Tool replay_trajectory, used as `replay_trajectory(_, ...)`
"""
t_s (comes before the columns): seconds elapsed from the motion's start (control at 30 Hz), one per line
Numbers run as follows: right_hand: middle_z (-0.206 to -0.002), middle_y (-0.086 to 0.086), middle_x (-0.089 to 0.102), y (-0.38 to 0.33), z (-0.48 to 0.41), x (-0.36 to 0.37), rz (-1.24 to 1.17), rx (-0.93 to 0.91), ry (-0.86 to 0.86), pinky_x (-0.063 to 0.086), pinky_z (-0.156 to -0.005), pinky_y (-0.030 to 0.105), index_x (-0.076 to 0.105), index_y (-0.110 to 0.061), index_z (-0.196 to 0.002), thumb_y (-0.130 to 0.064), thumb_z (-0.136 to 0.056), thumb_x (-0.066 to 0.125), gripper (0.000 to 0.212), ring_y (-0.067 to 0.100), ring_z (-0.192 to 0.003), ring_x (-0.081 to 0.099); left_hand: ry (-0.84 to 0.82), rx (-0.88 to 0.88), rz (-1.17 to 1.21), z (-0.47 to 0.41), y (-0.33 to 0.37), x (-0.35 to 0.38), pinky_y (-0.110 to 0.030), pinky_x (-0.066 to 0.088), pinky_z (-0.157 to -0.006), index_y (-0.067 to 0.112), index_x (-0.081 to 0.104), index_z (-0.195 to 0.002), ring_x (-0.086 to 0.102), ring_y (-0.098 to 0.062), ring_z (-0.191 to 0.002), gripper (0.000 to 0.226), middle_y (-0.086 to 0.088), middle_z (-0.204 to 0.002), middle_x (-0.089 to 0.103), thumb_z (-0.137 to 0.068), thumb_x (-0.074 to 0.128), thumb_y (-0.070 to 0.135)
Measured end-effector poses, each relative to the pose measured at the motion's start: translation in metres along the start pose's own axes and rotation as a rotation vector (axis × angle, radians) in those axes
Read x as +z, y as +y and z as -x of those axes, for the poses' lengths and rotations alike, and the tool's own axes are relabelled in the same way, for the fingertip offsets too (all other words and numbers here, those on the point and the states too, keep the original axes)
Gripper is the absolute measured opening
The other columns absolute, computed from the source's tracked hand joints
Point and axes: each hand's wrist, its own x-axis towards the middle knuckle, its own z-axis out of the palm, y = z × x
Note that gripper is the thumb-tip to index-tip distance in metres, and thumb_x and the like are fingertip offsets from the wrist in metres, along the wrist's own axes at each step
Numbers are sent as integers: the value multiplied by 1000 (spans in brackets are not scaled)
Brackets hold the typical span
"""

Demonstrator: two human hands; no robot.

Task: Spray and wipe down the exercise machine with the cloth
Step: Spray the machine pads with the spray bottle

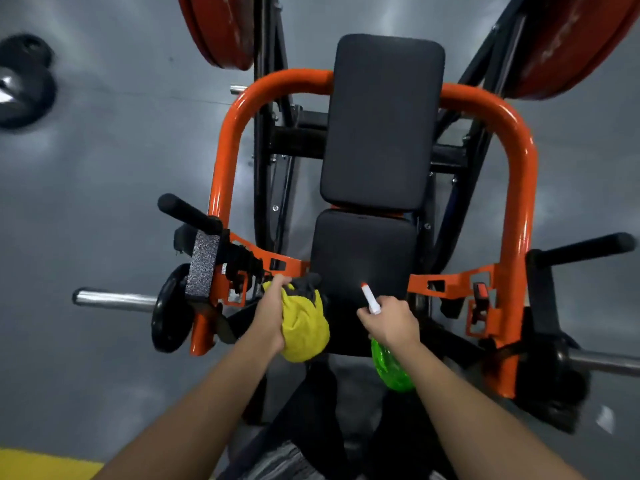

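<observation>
Spraying is judged in hand: spray bottle (393,370) gripped by the right hand (391,323), nozzle (370,299) aimed at the exercise machine's (228,150) seat pad (363,251) just ahead; cloth (304,329) held bunched in the left hand (272,313) at the pad's near-left corner.

Open grey floor (114,168) fills the frame's left; orange frame tubes (228,147) and black handles (188,213) hem the central seat pad (363,258).

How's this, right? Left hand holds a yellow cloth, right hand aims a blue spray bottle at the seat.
No: the head view shows the bottle is green, not blue. The left hand does hold the yellow cloth, and the right hand aims the bottle at the seat.
</observation>
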Motion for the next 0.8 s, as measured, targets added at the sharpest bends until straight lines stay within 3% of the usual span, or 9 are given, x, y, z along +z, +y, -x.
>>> replay_trajectory(0.1,-81,-1,65,-1,3,3,57,5,6,51,-70,34,57,-24,-76,-43,-83,57,21,25,-80,65,-1,-8,-41,-1,4,-9,-43,57,-83,8,74,-97,70,-33,-83,33,-17,-96,73,-93,58,37)
replay_trajectory(0.23,-81,0,67,10,5,0,16,78,40,48,-64,33,64,-20,-88,-47,-83,58,28,23,-76,64,36,-30,-123,-1,5,-18,-44,55,-86,13,76,-67,71,-31,-75,38,-13,-85,74,-93,57,34)
replay_trajectory(0.37,-87,2,63,26,10,-16,-14,117,119,48,-72,36,63,-18,-92,-46,-84,60,29,28,-80,58,39,-19,-156,12,6,-18,-47,56,-89,9,77,-81,71,-35,-83,33,-19,-97,74,-91,60,35)
replay_trajectory(0.47,-88,2,64,44,13,-26,-23,152,141,50,-75,36,64,-20,-94,-43,-85,60,26,29,-84,61,62,-4,-253,17,4,-8,-44,57,-84,9,76,-81,71,-34,-81,32,-18,-92,76,-92,59,33)
replay_trajectory(0.63,-108,5,65,65,9,-24,106,214,-4,46,-76,34,63,-16,-117,-49,-87,62,44,30,-102,65,59,17,-341,12,-2,4,-38,55,-76,6,75,-89,71,-30,-75,32,-15,-84,77,-94,57,32)
replay_trajectory(0.8,-116,5,64,77,11,-5,110,214,-134,47,-79,33,61,-17,-125,-50,-89,64,49,28,-108,64,123,33,-371,7,-5,-2,-48,57,-97,0,74,-114,73,-38,-97,49,-23,-109,75,-87,63,39)
